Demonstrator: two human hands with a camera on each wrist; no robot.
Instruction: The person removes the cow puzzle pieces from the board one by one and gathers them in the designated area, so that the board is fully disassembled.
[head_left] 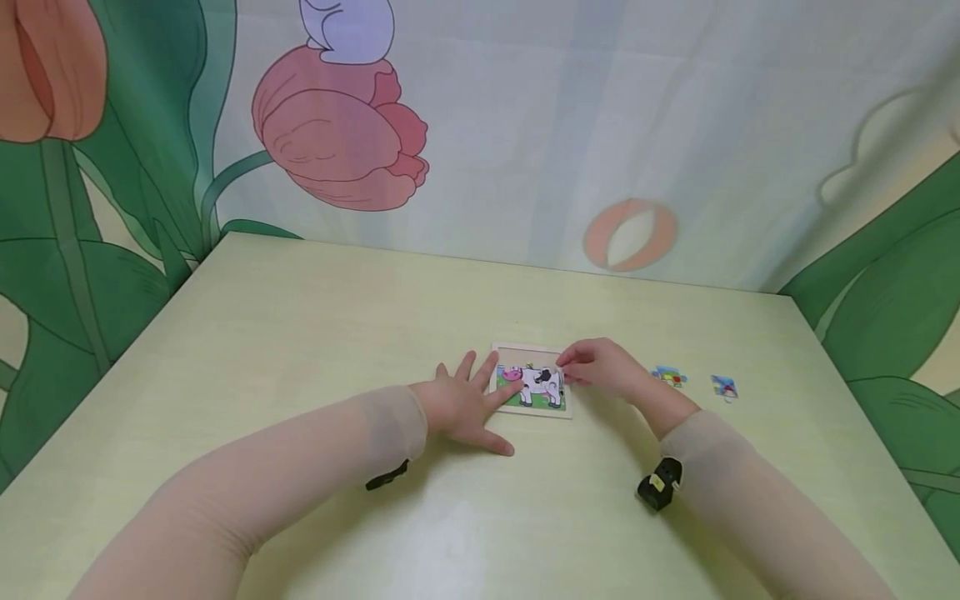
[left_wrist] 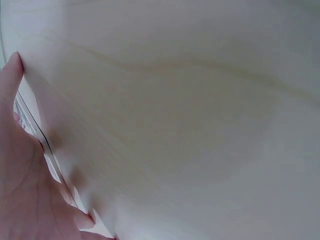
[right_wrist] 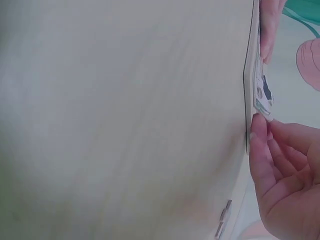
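Observation:
A small wooden puzzle tray (head_left: 523, 347) lies on the table with a cow picture (head_left: 542, 387) filling its lower part; bare wood shows along the top. My left hand (head_left: 467, 408) is spread flat at the tray's left side, its fingers straight, one reaching over the cow picture. At the right edge, my right hand (head_left: 602, 365) pinches the end of a puzzle piece (right_wrist: 264, 102) between thumb and fingertips. That piece carries part of the white and black cow, and the fingers (right_wrist: 259, 145) cover its end.
Right of the tray lie a few loose puzzle pieces (head_left: 670, 377), joined or overlapping, and another blue piece (head_left: 724, 386) farther right. The pale table (head_left: 360, 308) ends at a printed flower curtain (head_left: 510, 150). A black wrist camera (head_left: 660, 485) hangs by the right sleeve.

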